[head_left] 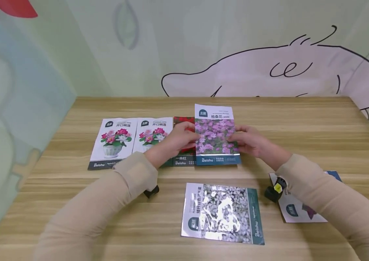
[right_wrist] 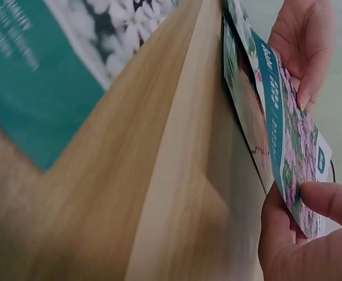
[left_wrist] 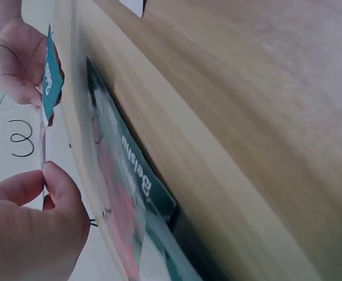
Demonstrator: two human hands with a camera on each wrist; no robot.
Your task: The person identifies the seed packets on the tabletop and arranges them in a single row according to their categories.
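A seed packet with pink-purple flowers [head_left: 217,136] is held upright-facing above the back of the table, raised off the surface in both wrist views. My left hand [head_left: 176,139] pinches its left edge between thumb and fingers. At the opposite edge, my right hand [head_left: 254,142] pinches it with the thumb on the front. Just behind and left lies a red-flower seed packet [head_left: 184,160], partly covered by the left hand and the held packet. Two matching packets with potted flowers, one at the far left [head_left: 115,141] and one beside it [head_left: 153,127], complete that row.
Closer to the front, a white-flower seed packet [head_left: 223,214] lies sideways, with glare on it. Another packet [head_left: 292,212] is partly hidden beneath the right forearm. The wooden table [head_left: 132,107] meets a wall with printed drawings [head_left: 269,69] at its back edge.
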